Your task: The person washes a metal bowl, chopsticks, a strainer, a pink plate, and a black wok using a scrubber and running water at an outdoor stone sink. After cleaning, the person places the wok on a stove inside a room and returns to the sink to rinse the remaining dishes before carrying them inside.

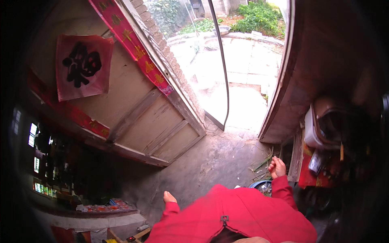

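Note:
My right hand (277, 167) hangs in front of the red jacket (237, 206) on the right, its fingers curled; whether something small is in them I cannot tell. Beneath and beside it, green stalks (262, 164) lie on the concrete floor (209, 161), and a blue-rimmed basin (260, 183) is partly hidden by the jacket. On the left, my left hand (169, 197) shows only in part past the jacket, over the floor, touching nothing that I can see; its fingers are largely hidden.
An open wooden door (146, 121) with red paper strips stands left. Ahead, the doorway leads to a bright paved yard (243, 66), with a dark-edged curtain or panel (224, 60) hanging in it. Right, a table with a red cover (307, 176) holds a white container (311, 130).

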`<state>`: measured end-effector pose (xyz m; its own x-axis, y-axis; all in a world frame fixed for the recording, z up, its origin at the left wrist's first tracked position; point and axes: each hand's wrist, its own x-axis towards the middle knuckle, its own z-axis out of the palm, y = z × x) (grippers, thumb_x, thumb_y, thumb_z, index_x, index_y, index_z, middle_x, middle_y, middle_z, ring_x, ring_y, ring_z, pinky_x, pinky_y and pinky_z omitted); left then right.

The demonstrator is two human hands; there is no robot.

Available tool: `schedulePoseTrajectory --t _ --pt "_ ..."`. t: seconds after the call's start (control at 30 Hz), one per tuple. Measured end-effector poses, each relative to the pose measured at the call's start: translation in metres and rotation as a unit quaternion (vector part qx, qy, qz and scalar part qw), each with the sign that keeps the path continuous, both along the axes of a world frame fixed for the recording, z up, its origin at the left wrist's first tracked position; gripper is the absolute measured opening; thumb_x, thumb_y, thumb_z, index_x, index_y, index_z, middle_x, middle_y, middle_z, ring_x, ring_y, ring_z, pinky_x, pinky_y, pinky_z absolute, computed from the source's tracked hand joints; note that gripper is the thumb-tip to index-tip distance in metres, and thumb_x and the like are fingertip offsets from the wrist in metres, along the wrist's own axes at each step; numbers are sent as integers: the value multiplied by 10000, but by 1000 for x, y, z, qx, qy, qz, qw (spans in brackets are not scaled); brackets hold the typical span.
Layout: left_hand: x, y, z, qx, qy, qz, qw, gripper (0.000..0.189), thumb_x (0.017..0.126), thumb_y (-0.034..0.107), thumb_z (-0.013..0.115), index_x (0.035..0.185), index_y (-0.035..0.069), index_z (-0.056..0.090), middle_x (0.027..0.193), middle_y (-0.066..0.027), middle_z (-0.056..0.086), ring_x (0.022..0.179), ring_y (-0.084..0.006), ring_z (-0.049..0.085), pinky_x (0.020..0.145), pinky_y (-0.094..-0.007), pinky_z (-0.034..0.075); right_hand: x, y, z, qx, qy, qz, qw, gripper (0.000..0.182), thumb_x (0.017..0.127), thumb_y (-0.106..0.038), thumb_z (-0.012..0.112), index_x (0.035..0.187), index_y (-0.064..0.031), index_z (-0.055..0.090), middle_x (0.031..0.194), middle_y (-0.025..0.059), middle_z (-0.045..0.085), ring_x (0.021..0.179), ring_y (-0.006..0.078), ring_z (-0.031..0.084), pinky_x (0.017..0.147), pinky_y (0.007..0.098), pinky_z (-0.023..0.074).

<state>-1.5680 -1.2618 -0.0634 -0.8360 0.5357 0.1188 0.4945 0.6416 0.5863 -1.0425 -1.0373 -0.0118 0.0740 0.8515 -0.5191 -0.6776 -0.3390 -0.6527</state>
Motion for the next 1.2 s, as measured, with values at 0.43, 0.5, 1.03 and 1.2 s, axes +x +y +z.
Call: schedulePoseTrajectory --t 0.43,0.5,1.03,1.2 --pt "37 517 57 83 -120 -352 924 414 883 335 544 644 -1 504 567 -207 450 476 -280 394 493 -403 359 -102 311 36 82 -104 -19 991 282 808 -19 609 729 -154 375 561 -59 341 383 42 280 345 217 230" --pt "52 599 65 50 -117 -429 894 392 880 332 551 668 4 526 598 -203 477 491 -281 431 503 -393 366 -112 355 48 86 -115 -6 990 283 809 -10 605 734 -153 373 550 -62 331 378 39 273 341 214 219" --pt "180 1000 105 86 -105 -370 919 354 784 363 673 836 13 694 651 -130 649 586 -150 619 584 -293 465 -66 733 58 47 -152 -81 984 329 819 -91 631 653 -156 354 510 -63 336 370 39 266 336 227 217" --pt "173 1089 109 122 -74 -285 948 450 789 380 672 614 -26 591 476 -143 445 467 -141 362 476 -369 348 -38 818 19 -8 -183 -111 977 314 797 -95 653 654 -150 378 510 -62 348 369 45 296 333 228 249"
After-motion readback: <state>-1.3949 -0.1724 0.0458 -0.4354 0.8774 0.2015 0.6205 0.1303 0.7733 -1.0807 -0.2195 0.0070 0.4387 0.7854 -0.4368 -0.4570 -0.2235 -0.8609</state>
